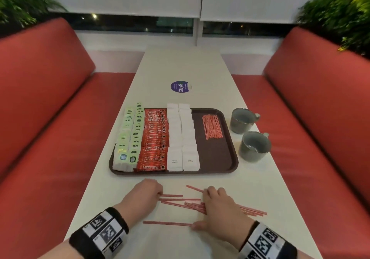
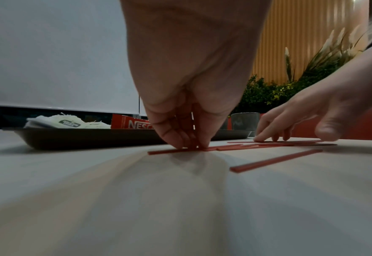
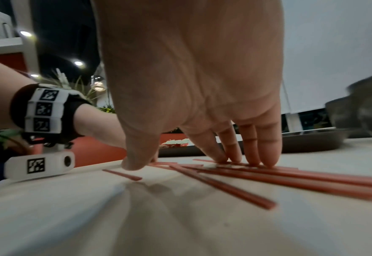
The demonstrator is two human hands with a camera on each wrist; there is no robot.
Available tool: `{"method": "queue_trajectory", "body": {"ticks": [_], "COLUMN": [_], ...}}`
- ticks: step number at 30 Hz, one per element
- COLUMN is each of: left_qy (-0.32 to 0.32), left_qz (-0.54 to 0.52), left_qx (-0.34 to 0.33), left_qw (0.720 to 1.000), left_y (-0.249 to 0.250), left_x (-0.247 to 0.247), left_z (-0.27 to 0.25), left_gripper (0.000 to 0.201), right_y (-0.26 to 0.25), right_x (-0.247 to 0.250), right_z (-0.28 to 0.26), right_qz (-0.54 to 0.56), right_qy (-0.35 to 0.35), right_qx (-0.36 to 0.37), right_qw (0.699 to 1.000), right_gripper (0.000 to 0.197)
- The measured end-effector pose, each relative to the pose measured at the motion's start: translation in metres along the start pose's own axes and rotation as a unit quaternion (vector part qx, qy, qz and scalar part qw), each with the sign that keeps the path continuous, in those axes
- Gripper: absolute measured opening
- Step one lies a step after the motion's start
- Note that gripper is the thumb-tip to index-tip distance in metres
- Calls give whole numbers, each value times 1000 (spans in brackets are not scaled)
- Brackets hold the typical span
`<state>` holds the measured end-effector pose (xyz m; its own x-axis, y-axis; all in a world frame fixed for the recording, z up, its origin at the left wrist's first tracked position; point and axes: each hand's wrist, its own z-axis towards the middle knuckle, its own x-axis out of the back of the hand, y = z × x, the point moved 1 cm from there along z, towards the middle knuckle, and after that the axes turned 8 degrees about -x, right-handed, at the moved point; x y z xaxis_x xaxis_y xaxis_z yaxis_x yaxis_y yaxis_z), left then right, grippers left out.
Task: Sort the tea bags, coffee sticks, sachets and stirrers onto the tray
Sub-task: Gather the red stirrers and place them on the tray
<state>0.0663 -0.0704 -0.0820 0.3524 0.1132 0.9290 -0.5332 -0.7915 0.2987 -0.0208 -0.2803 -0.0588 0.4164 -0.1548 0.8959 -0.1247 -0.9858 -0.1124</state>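
Right hand (image 3: 191, 83) spread over the tabletop (image 3: 136, 216); straight fingers (image 3: 268, 149) press red stirrers (image 3: 290, 180). Tray (image 3: 311, 142) beyond the fingers.

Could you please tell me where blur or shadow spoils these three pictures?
Head view: plants smeared at the corners. Left wrist view: left hand casts a soft shadow on the table. Right wrist view: mugs blurred; near stirrers soft.
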Motion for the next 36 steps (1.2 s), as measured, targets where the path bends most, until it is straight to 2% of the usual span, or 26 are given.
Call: {"method": "queue_trajectory", "body": {"ticks": [3, 5, 8, 10, 12, 14, 16, 18, 20, 22, 29, 32, 36], "left_qy": [0, 1, 32, 76, 68, 7, -37, -37, -22, -15, -49, -13, -5], "left_qz": [-27, -57, -120, -158, -157, -114, -52, -1, 22, 46, 128, 140, 190], "left_qx": [-37, -56, -66, -34, -24, -45, -75, -110, -118, -123, -102, -126, -159], "left_qw": [999, 997, 990, 984, 985, 993, 995, 993, 993, 991, 985, 982, 969], "left_y": [12, 17, 18, 12, 2, -3, 0, 8, 17, 24, 26, 32, 35], "left_x": [-1, -1, 2, 6, 7, 3, -2, -7, -8, -7, -14, -14, -17], "left_z": [-2, -5, -10, -14, -20, -23, -22, -15, -8, -4, -2, -8, -9], "left_gripper": [30, 31, 23, 19, 38, 67, 75, 61, 38, 23, 21, 31, 17], "right_y": [-19, -30, -43, -48, -50, -51, -53, -55, -56, -55, -34, -35, -34], "right_x": [0, 1, 2, 4, 5, 7, 7, 5, 4, 2, -4, -8, -8], "right_z": [2, 4, 8, 12, 16, 20, 24, 27, 30, 33, 34, 29, 26], "right_qz": [-17, -42, -69, -81, -98, -107, -108, -104, -88, -66, -39, -66, -72], "right_qy": [12, 19, 22, 22, 19, 9, -1, -11, -13, -10, 1, 24, 36], "right_qx": [29, 56, 78, 92, 110, 120, 122, 111, 97, 86, 53, 62, 68], "right_qw": [999, 997, 994, 992, 989, 987, 987, 988, 991, 994, 998, 996, 994], "right_gripper": [98, 91, 68, 46, 31, 29, 30, 30, 26, 24, 24, 30, 33]}}
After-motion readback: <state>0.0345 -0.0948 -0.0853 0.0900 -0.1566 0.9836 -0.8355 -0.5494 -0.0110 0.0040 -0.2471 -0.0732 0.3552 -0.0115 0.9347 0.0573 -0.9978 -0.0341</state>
